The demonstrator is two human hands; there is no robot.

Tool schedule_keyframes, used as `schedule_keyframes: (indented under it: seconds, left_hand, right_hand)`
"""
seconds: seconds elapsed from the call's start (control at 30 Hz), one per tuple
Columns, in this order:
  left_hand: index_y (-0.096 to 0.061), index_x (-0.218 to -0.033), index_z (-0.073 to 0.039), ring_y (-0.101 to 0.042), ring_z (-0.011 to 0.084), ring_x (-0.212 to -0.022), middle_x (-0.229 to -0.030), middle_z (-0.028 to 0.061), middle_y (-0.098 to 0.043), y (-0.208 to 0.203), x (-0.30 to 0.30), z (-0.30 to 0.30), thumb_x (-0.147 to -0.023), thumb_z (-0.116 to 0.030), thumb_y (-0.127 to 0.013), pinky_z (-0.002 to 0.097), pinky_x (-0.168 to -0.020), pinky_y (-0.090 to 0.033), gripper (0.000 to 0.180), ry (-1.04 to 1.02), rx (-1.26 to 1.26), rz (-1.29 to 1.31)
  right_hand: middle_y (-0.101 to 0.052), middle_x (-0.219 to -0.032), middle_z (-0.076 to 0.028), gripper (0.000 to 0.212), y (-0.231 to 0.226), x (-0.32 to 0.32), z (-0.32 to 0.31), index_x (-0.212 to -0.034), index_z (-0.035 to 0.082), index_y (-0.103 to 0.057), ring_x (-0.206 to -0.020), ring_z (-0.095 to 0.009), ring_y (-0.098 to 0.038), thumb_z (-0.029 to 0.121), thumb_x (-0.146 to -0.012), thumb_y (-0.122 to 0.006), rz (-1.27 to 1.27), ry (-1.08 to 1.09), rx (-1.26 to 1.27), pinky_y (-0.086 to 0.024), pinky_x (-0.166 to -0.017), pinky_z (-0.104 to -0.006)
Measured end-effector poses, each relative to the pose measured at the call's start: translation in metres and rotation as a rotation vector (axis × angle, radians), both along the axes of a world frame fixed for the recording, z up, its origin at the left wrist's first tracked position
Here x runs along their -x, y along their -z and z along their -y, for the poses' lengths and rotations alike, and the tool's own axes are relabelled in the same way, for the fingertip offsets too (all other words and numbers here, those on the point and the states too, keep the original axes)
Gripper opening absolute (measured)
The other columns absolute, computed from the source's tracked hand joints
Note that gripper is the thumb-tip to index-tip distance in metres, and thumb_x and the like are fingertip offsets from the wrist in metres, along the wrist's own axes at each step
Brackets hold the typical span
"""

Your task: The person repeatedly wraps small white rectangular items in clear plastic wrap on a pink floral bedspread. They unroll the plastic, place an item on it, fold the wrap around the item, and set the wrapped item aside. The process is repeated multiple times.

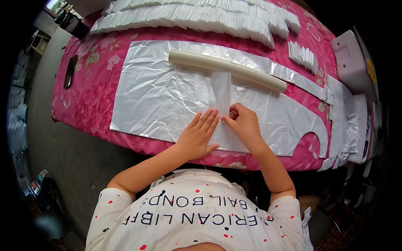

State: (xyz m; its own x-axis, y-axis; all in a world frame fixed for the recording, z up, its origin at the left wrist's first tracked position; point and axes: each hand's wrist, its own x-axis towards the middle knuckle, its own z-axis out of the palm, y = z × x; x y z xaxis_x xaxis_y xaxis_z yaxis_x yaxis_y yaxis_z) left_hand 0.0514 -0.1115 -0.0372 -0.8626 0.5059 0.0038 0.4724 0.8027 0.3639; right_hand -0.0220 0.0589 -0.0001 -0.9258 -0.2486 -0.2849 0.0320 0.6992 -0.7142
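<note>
A folded narrow strip of white plastic bag (pixel 220 92) lies over a spread stack of shiny white plastic bags (pixel 155 96) with curved handle cut-outs at the right. My left hand (pixel 199 133) rests flat, fingers stretched, with its fingertips at the strip's left near edge. The thumb and index finger of my right hand (pixel 243 124) are pinched together at the strip's right edge, the other fingers curled. A long cream-coloured tube (pixel 226 70) lies across the bag stack just beyond the strip, touching or very near its far end.
Rows of folded white plastic bags (pixel 188 19) line the table's far side, with a smaller bundle (pixel 302 57) at right. A dark phone (pixel 70 72) lies on the pink floral tablecloth (pixel 94 102). A black bottle (pixel 72 24) stands far left; a white foam box (pixel 354 62) is right.
</note>
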Motion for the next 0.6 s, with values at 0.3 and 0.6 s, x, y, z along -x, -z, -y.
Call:
schedule_keyframes:
  seconds: [0.3, 0.6]
  left_hand:
    - [-0.033, -0.133, 0.005, -0.025, 0.0302, -0.134, -0.142, 0.0198, -0.029, -0.005, 0.001, -0.001, -0.081, -0.04, -0.054, 0.0421, -0.109, -0.018, 0.072, -0.002, -0.024, -0.056]
    - [-0.057, -0.099, -0.002, -0.059, 0.0242, -0.1, -0.112, 0.0114, -0.06, 0.004, 0.032, 0.011, -0.073, -0.012, -0.066, 0.0358, -0.083, -0.046, 0.029, 0.028, -0.222, -0.335]
  right_hand:
    - [-0.052, -0.125, -0.012, 0.053, 0.02, 0.014, -0.014, -0.117, 0.005, -0.054, -0.12, -0.026, -0.044, 0.015, -0.069, -0.07, -0.86, -0.583, -0.175, -0.036, -0.1, -0.0384]
    - [-0.056, -0.121, -0.011, 0.041, 0.019, 0.034, -0.025, -0.112, 0.002, -0.058, -0.115, -0.028, -0.049, 0.002, -0.071, -0.058, -0.581, -0.599, 0.089, -0.041, -0.096, -0.037]
